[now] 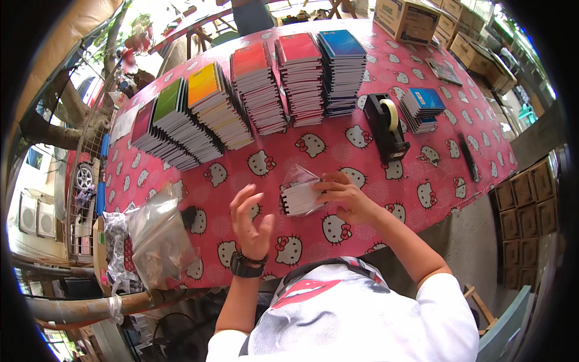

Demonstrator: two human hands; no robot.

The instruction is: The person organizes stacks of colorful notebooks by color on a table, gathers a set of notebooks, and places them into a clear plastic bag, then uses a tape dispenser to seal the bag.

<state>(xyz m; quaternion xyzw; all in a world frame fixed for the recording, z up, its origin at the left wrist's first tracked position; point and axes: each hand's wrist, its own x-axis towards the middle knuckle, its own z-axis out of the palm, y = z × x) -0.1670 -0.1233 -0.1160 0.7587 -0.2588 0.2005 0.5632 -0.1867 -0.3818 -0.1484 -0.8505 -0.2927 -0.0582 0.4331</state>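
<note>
Nearest of all is my white shirt [362, 320], a red-lipped mouth printed on its front. Ahead of it, on the near half of the counter [325, 268], is a small spiral-bound notebook [297, 200], pale side up, black binding along its left edge, with clear plastic [301, 175] around it that peaks above its far edge. My hands are apart. The fingertips of my right hand [338, 196] touch the notebook's right edge; whether they pinch it I can't tell. My left hand [250, 220] is off to the left, fingers spread and holding nothing, a black watch [248, 265] on its wrist.

Beyond my right hand a black tape dispenser [384, 130] stands between it and a short stack of small blue notebooks [422, 102]. Farther right lies a dark, slim tool [469, 158], too blurred to name. Across the far side, tall notebook stacks fan out: maroon [143, 120], green [169, 102], yellow [205, 84], orange-red [251, 60], red [298, 48] and blue [342, 45]. Loose clear bags [160, 238] lie heaped at my left.

The counter wears a pink cover patterned with white cat faces. A cardboard box [405, 21] stands at its far right corner, more brown cartons [528, 211] are piled off to the right, and trees and daylight show at the left.
</note>
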